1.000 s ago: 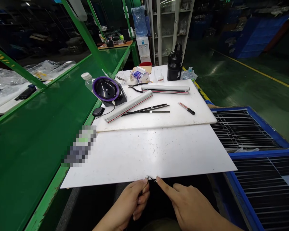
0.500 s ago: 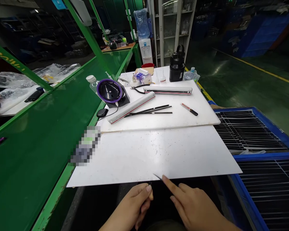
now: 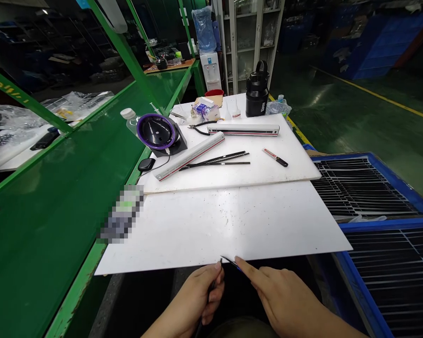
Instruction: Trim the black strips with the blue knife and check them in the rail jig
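My left hand (image 3: 197,293) is closed at the near edge of the white board (image 3: 183,230), pinching a thin dark strip (image 3: 221,261) whose tip pokes up past the thumb. More of the strip runs down through the curled fingers. On the right, my right hand (image 3: 282,293) grips a slim, dark, pointed tool (image 3: 229,260) with a bit of blue on it. Its index finger lies stretched along the tool. The tool's tip is at or very close to the strip's end; whether they touch I cannot tell. Most of its handle is hidden.
On the white foam slab (image 3: 289,172) lie two model train car bodies (image 3: 243,130) (image 3: 190,156), several black strips (image 3: 229,163), a utility knife (image 3: 275,157) and pliers (image 3: 200,127). Behind are a purple-rimmed fan (image 3: 157,131) and black bottle (image 3: 256,96). Blue trays (image 3: 368,229) flank the right.
The tool's tip has shifted left to the strip's end. The left hand has turned slightly, and more of the strip shows. The whole view has shifted a little.
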A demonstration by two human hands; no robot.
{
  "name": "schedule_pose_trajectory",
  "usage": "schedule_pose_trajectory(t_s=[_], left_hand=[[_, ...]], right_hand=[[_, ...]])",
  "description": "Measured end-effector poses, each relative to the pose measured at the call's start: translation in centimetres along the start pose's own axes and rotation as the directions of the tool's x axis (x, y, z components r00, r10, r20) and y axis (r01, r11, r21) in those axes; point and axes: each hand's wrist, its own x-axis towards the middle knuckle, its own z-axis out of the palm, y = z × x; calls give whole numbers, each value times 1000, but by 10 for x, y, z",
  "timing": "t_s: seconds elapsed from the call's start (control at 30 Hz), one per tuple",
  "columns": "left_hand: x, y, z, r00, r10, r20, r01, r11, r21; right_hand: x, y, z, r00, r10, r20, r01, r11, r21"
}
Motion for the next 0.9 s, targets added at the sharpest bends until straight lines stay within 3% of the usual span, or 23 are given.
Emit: schedule_pose_trajectory(t_s=[0.13, 0.47, 0.67, 0.9], left_hand=[[0, 3, 0, 1000, -15, -14, 15, 1000, 7], [2, 5, -2, 1000, -21, 15, 21, 1000, 13], [3, 5, -4, 999, -23, 27, 23, 1000, 14], [1, 6, 0, 1000, -12, 15, 12, 1000, 20]], right_hand=[[3, -3, -8, 989, -1, 148, 17, 994, -106], [4, -9, -9, 964, 44, 262, 17, 974, -226], [4, -6, -11, 978, 32, 208, -7, 993, -121], [3, -8, -12, 978, 31, 208, -3, 991, -132]])
